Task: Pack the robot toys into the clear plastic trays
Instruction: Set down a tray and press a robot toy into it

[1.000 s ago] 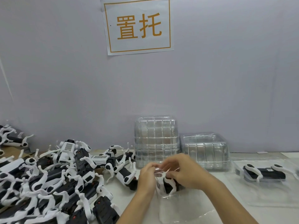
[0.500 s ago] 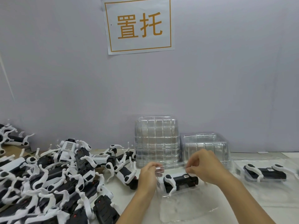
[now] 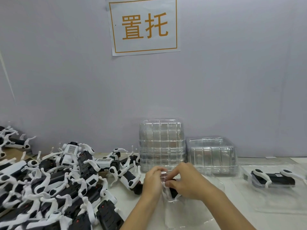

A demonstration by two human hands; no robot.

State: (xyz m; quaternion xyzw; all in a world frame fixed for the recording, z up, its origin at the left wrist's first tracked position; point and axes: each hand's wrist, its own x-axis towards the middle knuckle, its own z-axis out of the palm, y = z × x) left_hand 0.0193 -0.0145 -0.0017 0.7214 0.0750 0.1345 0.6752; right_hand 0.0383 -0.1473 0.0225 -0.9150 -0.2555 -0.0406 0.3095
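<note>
Hands meet over the clear tray [image 3: 187, 211] at the near table edge. Left hand [image 3: 153, 181] pinches the tray's raised film; right hand [image 3: 186, 181], which half a second ago had lifted off to the right, has returned and curls over the robot toy [image 3: 172, 190], apparently pressing it home. Seating thus seems nearly done. Toy is mostly hidden beneath the fingers; tray outline is faint. Farther out: unpacked toys [image 3: 54, 185] left, packed tray [image 3: 272, 180] right, empty tray stacks [image 3: 162, 143] behind.

wall [image 3: 232, 72]: plain grey, far, facing me | sign [image 3: 144, 26]: white, orange characters, taped high | table [image 3: 126, 205]: white, near me
</note>
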